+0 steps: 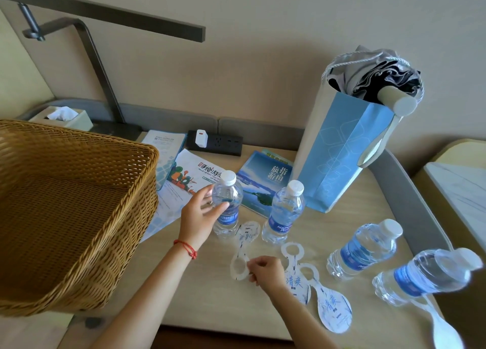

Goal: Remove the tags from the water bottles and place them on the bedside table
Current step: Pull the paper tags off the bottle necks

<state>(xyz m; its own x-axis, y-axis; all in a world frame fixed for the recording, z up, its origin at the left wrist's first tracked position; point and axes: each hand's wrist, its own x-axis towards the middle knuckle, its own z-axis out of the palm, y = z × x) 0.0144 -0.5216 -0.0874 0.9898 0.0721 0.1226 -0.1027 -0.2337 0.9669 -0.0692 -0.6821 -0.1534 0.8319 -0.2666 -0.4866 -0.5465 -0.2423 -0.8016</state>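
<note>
On the pale wood-grain bedside table four clear plastic water bottles with white caps and blue labels stand in a loose row running toward the right edge. The left hand wraps its fingers around the leftmost bottle, thumb across the front, holding it upright just beside the travel leaflets. The second bottle stands near it, apart from both hands; the third bottle and fourth bottle stand closer to the table's grey raised rim on the right, the fourth almost at the front corner. The right hand pinches the ring end of a white paper neck tag with blue lettering, which lies flat between the first two bottles. Two more tags lie flat and overlapping just right of that hand, and another tag pokes past the front edge below the fourth bottle. A large woven wicker basket crowds the left side, overhanging the table's edge, and a tall blue paper bag holding a folded umbrella fills the back right. The barest stretch of tabletop is along the front, below the wrists
</note>
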